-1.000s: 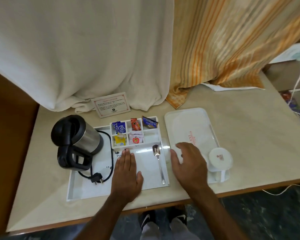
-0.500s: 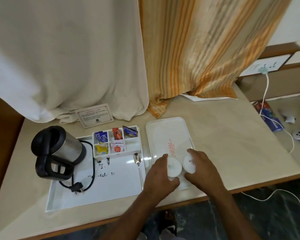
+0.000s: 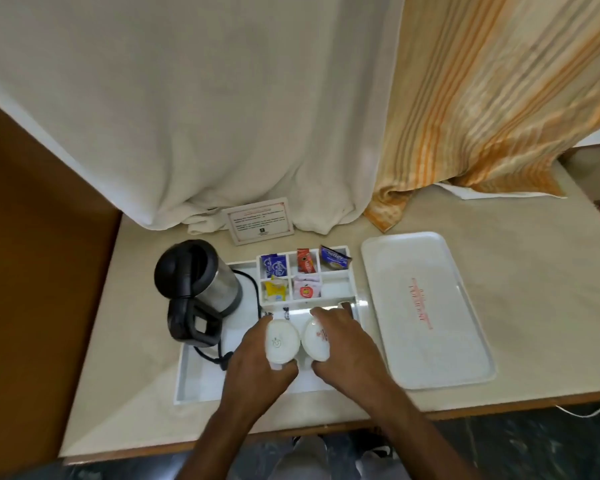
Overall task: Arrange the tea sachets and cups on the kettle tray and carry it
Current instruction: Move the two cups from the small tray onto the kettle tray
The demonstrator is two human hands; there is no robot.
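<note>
The white kettle tray [image 3: 201,386] lies on the beige counter, with a steel and black kettle [image 3: 201,282] at its left end. Compartments at its back hold coloured tea sachets [image 3: 305,271]. My left hand [image 3: 257,368] is shut on an upturned white cup [image 3: 281,341] over the tray's middle. Beside it, my right hand [image 3: 343,344] grips a second upturned white cup [image 3: 317,341]. The two cups are side by side, almost touching. I cannot tell whether they rest on the tray floor.
A second white tray [image 3: 426,306] with red lettering lies to the right, with nothing on it. A framed card [image 3: 260,220] stands behind the kettle tray. Cream and orange-striped curtains [image 3: 464,98] hang onto the counter's back. The kettle's black cord [image 3: 215,358] trails on the tray.
Both hands have carried the two cups left, from the plain tray over to the kettle tray. A second ago the hands lay flat and held nothing.
</note>
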